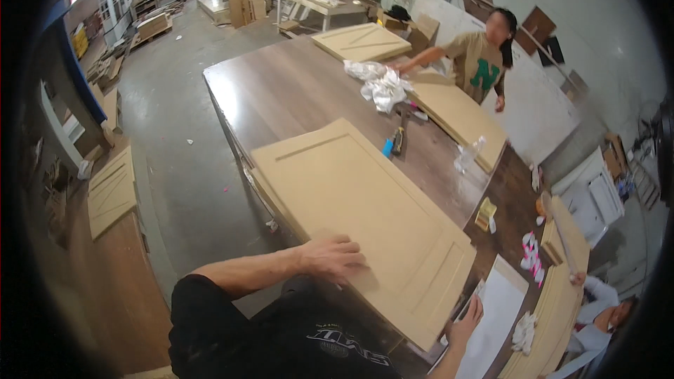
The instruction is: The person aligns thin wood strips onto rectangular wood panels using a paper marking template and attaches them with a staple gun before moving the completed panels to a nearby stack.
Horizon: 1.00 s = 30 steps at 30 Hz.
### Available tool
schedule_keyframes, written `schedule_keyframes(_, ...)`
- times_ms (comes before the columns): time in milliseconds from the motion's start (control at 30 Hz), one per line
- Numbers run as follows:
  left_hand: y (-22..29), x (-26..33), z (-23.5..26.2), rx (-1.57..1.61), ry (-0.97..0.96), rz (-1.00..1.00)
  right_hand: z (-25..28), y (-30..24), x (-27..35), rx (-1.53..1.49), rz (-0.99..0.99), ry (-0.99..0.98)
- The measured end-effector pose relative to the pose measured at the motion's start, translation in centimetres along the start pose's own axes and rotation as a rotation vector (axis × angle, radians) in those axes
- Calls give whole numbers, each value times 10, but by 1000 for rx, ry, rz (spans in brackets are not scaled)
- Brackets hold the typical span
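A cream-coloured cabinet door panel with grooved borders lies slanted across the table before me. My left hand rests on its near left edge, fingers bent and smeared by motion; whether anything is under them is hidden. Just past the panel's near right corner is my right hand, its fingers curled round a slim greyish thing that I cannot make out. Beside that hand lies a white sheet on the dark tabletop.
A brown table carries crumpled white cloths, a blue-tipped brush-like tool, a clear plastic bottle and a yellow block. Other panels lie across it. A co-worker stands opposite; another is at lower right.
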<state>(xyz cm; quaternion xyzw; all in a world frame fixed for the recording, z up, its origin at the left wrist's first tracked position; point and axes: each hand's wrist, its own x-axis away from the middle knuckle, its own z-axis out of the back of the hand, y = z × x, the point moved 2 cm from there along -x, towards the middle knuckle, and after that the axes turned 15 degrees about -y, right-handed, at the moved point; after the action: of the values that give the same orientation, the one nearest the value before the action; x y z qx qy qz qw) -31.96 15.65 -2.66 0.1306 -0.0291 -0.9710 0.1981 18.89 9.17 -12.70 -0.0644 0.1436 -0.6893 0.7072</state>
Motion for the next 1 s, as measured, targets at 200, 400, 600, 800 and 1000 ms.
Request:
schedule_keyframes(200,-61,-59,115,-122,95,75,72,-106,-31,-317,411,182)
schedule_keyframes(400,-114,-91,75,475,1027,734,68,-144,-64,-875,312,524)
schedule_keyframes(600,-121,-68,-152,1138,666,1279,94,-225,-72,-1081,83,647)
schedule_keyframes(800,-76,-41,-82,2043,1034,1384,106,-233,-66,-1031,156,576)
schedule_keyframes(1000,-45,21,-103,2129,1234,881,111,-156,-37,-1033,-82,415)
